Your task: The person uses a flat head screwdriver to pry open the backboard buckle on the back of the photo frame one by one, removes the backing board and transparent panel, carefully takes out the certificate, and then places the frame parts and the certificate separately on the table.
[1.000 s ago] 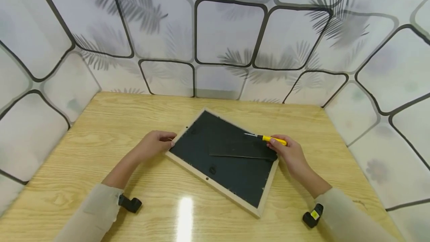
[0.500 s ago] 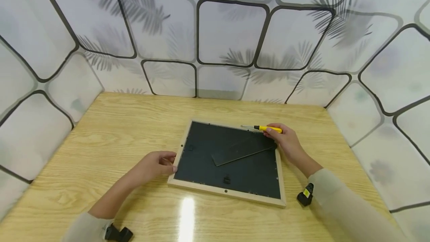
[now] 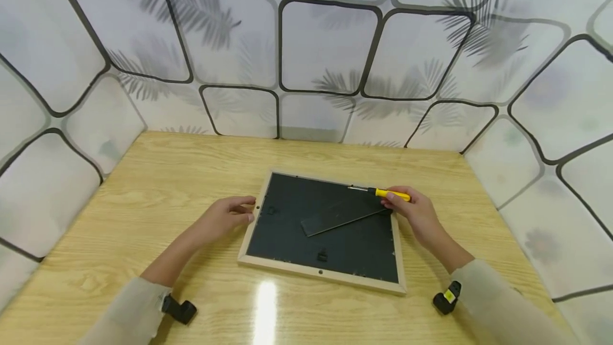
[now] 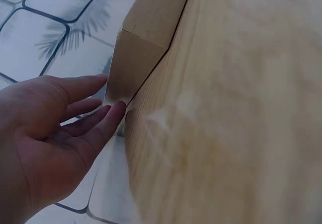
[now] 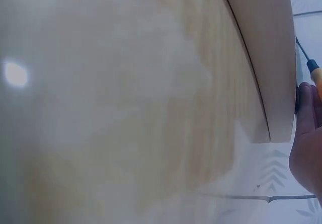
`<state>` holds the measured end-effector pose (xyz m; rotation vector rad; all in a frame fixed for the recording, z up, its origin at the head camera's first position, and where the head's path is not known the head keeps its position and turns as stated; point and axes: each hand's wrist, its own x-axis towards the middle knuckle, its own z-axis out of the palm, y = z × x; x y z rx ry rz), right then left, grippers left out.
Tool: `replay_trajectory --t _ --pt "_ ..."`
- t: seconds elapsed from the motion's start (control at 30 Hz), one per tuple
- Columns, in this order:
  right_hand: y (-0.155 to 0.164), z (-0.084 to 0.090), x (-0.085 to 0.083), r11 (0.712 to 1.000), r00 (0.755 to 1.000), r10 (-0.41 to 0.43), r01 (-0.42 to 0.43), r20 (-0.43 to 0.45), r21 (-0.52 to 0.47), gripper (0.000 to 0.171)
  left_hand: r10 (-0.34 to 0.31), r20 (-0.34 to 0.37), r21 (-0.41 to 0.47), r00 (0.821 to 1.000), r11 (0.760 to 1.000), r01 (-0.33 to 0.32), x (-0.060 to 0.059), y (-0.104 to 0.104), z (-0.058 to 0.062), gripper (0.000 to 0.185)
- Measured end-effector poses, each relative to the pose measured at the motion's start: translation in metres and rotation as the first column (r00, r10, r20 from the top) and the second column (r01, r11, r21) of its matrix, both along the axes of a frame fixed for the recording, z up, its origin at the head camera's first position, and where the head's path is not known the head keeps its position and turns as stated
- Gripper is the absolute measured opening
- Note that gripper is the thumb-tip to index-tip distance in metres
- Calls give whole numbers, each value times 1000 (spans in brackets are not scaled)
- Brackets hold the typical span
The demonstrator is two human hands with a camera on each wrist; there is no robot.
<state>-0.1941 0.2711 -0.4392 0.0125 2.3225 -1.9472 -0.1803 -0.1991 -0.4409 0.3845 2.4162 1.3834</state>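
Note:
A picture frame (image 3: 287,267) lies face down on the table, its black backing (image 3: 354,252) upward and its pale wooden rim all round. An easel flap (image 3: 330,220) rests slantwise across the backing. My left hand (image 3: 225,222) is at the frame's left side; in the left wrist view its loosely extended fingers (image 4: 103,128) reach to the wooden edge. My right hand (image 3: 415,214) pinches a yellow-handled screwdriver (image 3: 392,195) over the upper right corner. The shaft points left along the far rim. In the right wrist view, fingertips are right by the frame's side (image 5: 266,58).
The wood-grain table (image 3: 191,164) extends around the frame. Behind it and at both sides stand pale walls (image 3: 316,47) with dark outlines and leaf prints. A small black hook (image 3: 322,255) sits near the backing's front edge, another hook (image 3: 271,210) at its left.
The frame has turned counterclockwise, so its front edge now runs nearly across. My left hand moved toward me with it, then slid back up its left side. The screwdriver stays in my right hand.

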Motion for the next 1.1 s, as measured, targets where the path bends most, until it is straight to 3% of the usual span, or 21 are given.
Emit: replay_trajectory --t 0.27,0.43,0.8,1.1 --pt "-5 -2 8 999 1000 1 0 16 -33 55 -40 -42 -40 998 998 38 -11 3 3 54" --pt "-6 -2 -1 1000 1000 1 -1 14 1 55 -40 -43 -58 998 998 38 -5 5 4 54" --pt "-8 -2 -26 998 999 52 -52 -1 20 55 12 -61 -77 998 997 -17 18 14 6 55" --pt "-8 -3 -32 997 997 79 -79 -13 4 54 2 -76 -23 997 1000 -4 14 12 8 67"
